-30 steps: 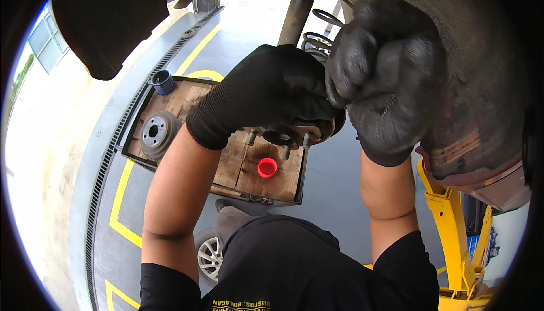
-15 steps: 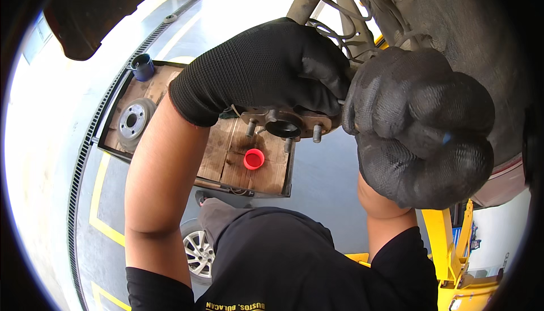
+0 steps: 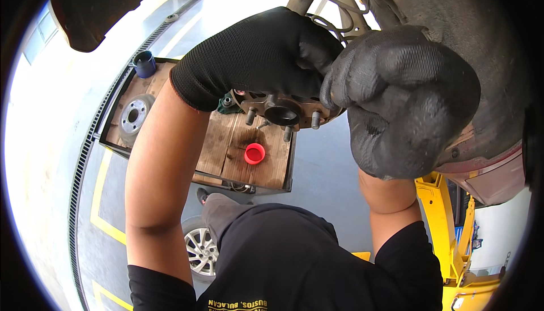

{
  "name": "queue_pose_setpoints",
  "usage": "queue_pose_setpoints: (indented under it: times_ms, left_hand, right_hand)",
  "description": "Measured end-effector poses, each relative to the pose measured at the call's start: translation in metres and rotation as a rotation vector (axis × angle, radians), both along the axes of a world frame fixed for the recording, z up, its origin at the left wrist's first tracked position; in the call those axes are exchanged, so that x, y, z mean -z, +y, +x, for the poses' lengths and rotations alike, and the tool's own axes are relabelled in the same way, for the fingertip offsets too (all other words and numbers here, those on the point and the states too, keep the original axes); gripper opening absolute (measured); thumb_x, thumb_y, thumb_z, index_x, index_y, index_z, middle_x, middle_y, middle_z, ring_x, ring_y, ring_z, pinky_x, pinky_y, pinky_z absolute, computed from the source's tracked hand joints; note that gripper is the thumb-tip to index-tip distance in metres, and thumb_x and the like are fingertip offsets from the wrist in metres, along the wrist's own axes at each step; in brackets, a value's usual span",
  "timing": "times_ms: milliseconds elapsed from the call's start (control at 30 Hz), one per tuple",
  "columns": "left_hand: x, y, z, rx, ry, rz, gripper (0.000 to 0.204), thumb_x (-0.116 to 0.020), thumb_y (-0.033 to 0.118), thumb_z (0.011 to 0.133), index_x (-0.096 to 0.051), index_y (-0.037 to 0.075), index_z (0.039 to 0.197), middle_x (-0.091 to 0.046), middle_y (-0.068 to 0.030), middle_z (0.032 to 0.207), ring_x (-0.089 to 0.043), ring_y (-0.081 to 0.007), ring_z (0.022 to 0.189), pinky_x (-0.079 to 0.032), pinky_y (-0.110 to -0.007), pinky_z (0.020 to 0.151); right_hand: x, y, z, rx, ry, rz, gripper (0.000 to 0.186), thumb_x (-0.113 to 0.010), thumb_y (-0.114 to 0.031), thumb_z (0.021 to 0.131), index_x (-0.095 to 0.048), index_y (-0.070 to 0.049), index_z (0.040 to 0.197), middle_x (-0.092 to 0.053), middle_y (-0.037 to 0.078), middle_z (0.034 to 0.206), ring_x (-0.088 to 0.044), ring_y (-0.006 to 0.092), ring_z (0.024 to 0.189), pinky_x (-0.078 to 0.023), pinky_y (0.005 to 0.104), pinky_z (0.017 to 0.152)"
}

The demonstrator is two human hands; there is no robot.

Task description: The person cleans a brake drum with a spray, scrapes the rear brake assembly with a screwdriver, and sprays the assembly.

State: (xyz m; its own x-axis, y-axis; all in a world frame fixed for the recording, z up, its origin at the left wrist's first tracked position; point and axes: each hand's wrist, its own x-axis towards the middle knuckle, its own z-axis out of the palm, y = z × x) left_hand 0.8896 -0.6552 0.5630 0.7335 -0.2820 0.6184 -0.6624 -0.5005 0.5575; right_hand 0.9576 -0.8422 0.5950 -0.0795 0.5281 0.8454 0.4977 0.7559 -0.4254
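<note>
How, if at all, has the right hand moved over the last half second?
Yes: the right hand has moved up and left in the view, judged against the wheel hub.

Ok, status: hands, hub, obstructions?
Left hand over studded hub, right hand curled alongside; contents unclear. Studs bare. Left hand hides hub's top.

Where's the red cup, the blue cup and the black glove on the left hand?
Red cup (image 3: 254, 154): head view, on its inside.
Blue cup (image 3: 146, 69): head view, on its outer side.
Left glove (image 3: 276, 51): head view, on its knitted back.
</note>
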Motion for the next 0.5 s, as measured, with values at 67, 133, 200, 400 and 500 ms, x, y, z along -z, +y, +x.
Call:
queue_pose_setpoints:
  times_ms: [67,133,200,400,500]
  left_hand:
    - [0.004,-0.001,0.001,-0.017,-0.096,-0.011,0.027,-0.081,0.013,0.075,-0.076,0.004,0.1,-0.074,-0.0119,0.095,-0.072,-0.0248,0.084,-0.057,-0.035,0.082]
    - [0.006,-0.002,0.002,-0.043,-0.155,-0.003,0.026,-0.081,0.013,0.075,-0.076,0.004,0.099,-0.074,-0.0115,0.093,-0.071,-0.0245,0.083,-0.057,-0.035,0.081]
    - [0.007,-0.004,0.004,-0.071,-0.176,0.014,0.025,-0.081,0.013,0.074,-0.076,0.004,0.097,-0.074,-0.011,0.092,-0.071,-0.0245,0.082,-0.057,-0.035,0.08]
    - [0.001,-0.001,0.004,-0.059,-0.055,0.117,0.035,-0.087,0.01,0.076,-0.073,0.0,0.107,-0.075,-0.0126,0.105,-0.072,-0.0197,0.092,-0.056,-0.034,0.086]
    - [0.003,-0.004,0.003,-0.094,-0.05,0.045,0.025,-0.085,0.008,0.076,-0.075,0.001,0.099,-0.075,-0.0127,0.098,-0.072,-0.0192,0.085,-0.056,-0.033,0.08]
  right_hand:
    - [-0.001,0.003,0.004,-0.003,-0.006,-0.001,0.048,-0.039,-0.047,0.107,-0.057,-0.002,0.106,-0.055,0.009,0.075,-0.052,0.0181,0.055,-0.047,0.032,0.048]
    - [-0.002,0.004,0.006,-0.003,-0.007,-0.003,0.048,-0.038,-0.046,0.108,-0.057,-0.002,0.104,-0.054,0.009,0.074,-0.051,0.018,0.054,-0.047,0.0318,0.048]
    - [-0.005,0.005,0.006,0.001,-0.014,-0.004,0.048,-0.037,-0.045,0.109,-0.056,-0.001,0.103,-0.053,0.009,0.072,-0.051,0.0179,0.053,-0.046,0.0316,0.047]
    - [-0.009,0.008,0.013,0.075,-0.016,0.04,0.05,-0.034,-0.044,0.11,-0.055,-0.001,0.095,-0.05,0.008,0.066,-0.047,0.0162,0.048,-0.043,0.03,0.043]
    - [-0.01,0.01,0.02,0.074,0.016,-0.025,0.052,-0.033,-0.046,0.11,-0.055,-0.003,0.091,-0.05,0.008,0.065,-0.046,0.0156,0.047,-0.043,0.0297,0.043]
